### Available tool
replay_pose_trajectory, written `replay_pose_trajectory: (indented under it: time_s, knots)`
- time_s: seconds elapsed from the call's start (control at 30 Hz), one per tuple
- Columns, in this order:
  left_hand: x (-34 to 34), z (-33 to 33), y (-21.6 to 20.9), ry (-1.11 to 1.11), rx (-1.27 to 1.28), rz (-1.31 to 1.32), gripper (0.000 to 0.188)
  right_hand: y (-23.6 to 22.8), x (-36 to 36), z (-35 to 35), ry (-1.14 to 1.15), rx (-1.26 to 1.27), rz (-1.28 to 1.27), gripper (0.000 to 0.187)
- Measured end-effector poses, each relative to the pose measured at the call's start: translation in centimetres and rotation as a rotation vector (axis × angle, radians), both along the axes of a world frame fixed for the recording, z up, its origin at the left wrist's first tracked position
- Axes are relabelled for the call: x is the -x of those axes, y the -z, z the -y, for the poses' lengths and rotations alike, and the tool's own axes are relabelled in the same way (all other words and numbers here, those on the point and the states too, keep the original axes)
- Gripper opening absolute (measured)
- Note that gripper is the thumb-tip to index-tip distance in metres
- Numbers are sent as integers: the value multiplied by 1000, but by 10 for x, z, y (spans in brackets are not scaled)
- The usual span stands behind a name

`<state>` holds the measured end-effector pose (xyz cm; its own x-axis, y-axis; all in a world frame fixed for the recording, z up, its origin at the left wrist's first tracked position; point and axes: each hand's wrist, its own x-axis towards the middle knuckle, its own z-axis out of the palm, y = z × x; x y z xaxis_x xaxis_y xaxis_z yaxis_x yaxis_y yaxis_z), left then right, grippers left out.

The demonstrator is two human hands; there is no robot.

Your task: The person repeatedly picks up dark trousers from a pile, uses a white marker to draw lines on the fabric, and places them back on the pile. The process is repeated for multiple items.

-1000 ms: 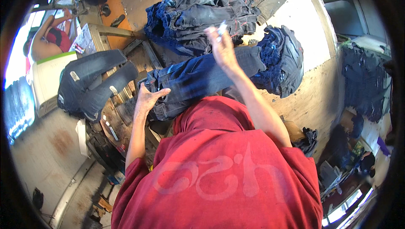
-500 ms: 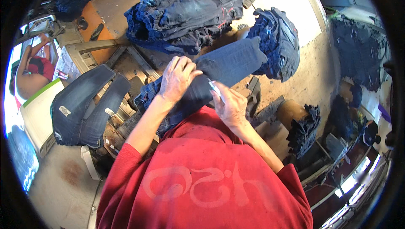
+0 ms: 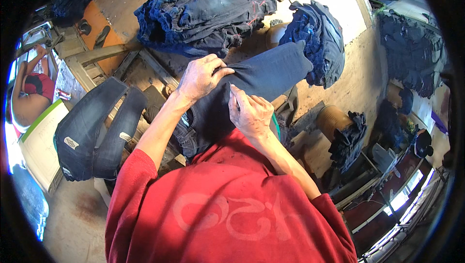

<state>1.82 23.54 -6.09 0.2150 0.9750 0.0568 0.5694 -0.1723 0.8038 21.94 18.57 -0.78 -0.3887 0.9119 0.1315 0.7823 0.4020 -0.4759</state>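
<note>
A pair of dark blue jeans point(image 3: 266, 71) is stretched over a support in front of me, one leg pointing away to the right. My left hand point(image 3: 203, 79) pinches a fold of the denim between thumb and fingers, pulling creases into it. Just to the right and nearer to me, my right hand point(image 3: 252, 112) is closed, its thumb and forefinger pressed together close to the cloth. The slim white tool visible in it earlier is now almost wholly hidden by the fingers. The waistband point(image 3: 186, 129) of the jeans lies below my left forearm.
A large heap of dark jeans point(image 3: 208, 15) lies beyond my hands, with another bundle point(image 3: 317, 45) beside it. Faded jeans point(image 3: 92, 129) drape at the left near a wooden frame point(image 3: 106, 54). A person point(image 3: 36, 88) sits far left. A round wooden post point(image 3: 332, 120) stands at right.
My right hand has shifted slightly left and turned, covering the white tool. The left hand now bunches the denim instead of resting flatter on it. The view has shifted slightly.
</note>
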Motion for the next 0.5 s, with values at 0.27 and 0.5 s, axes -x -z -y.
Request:
replay_pose_trajectory:
  time_s: [0.27, 0.5]
  knots:
    - [-3, 1, 4, -44, 65, 38, 28, -16, -13, 18, -66, 128, 142, 27]
    - [-5, 3, 3, -68, 60, 50, 28, -4, -10, 10, 4, 123, -26, 23]
